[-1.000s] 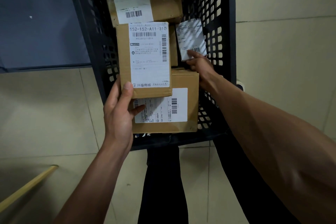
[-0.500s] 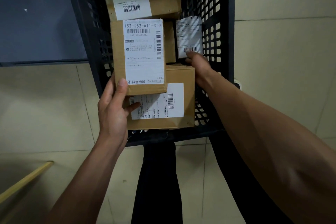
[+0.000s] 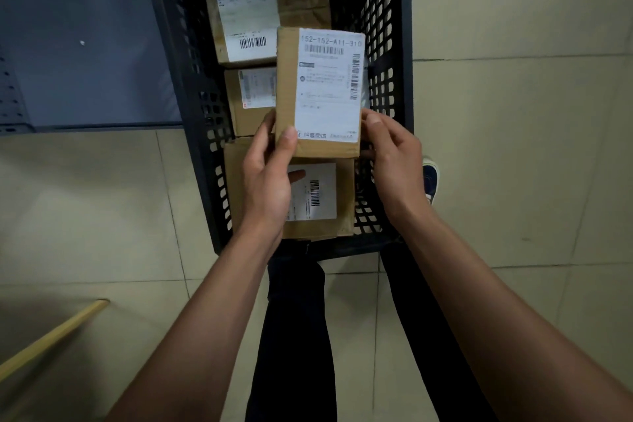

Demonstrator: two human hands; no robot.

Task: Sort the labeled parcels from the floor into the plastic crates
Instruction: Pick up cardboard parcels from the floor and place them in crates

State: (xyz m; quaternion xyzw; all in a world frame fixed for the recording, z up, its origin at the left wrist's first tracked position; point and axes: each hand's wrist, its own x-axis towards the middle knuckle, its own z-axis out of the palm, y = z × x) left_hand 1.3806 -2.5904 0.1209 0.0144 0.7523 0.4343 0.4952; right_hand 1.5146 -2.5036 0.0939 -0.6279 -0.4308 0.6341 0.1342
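Holding: both hands now grip one labeled parcel (image 3: 320,92) over the black crate (image 3: 394,44) — half a second ago only the left hand (image 3: 269,178) had it.
Right hand: the right hand (image 3: 394,154) has left the small white-labeled packet at the crate's right wall and curls onto the parcel's near right corner.
Left hand: thumb on the face, fingers curled under the near left corner.
Parcel: has shifted rightward, now hiding that packet.
Inside crate: far box (image 3: 267,14), middle box (image 3: 251,99), near box (image 3: 318,202) — all label-up.
In the way: the held parcel overlaps the middle and near boxes.
Around: tiled floor (image 3: 513,181), dark trouser legs (image 3: 294,336), a shoe (image 3: 430,180), a wooden stick (image 3: 51,339) at lower left.
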